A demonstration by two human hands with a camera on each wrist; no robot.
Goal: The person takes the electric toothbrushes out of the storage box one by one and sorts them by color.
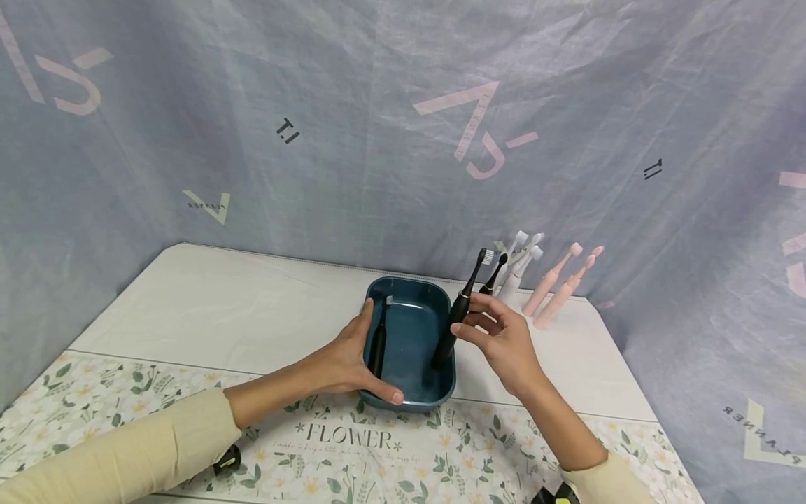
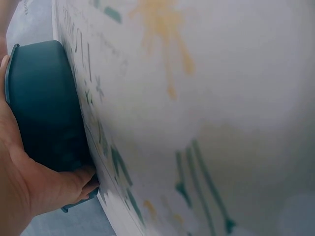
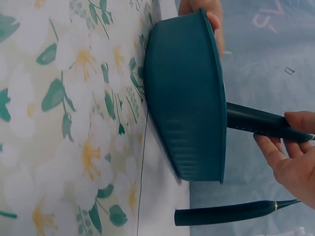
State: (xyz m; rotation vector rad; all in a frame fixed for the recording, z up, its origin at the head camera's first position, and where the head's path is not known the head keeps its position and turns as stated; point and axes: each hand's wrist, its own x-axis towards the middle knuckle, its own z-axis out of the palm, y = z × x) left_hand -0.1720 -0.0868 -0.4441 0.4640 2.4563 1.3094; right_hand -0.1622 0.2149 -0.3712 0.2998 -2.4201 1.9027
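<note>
A teal plastic bin (image 1: 406, 336) rests on the table mat. My left hand (image 1: 343, 353) grips its left front corner, thumb over the front rim and fingers along the left side. Inside, a black electric toothbrush (image 1: 378, 343) leans along the left wall, bristles toward the back. My right hand (image 1: 504, 346) pinches a second black electric toothbrush (image 1: 462, 306) between thumb and fingers, head up, tilted, its handle's lower end inside the bin by the right wall. A third black toothbrush (image 3: 224, 215) stands behind the right hand, partly hidden in the head view.
Several white electric toothbrushes (image 1: 511, 280) stand upright at the back right, with several pink ones (image 1: 546, 285) beside them. The mat (image 1: 189, 301) is white at the back and flowered in front. A grey printed curtain (image 1: 352, 140) surrounds the table.
</note>
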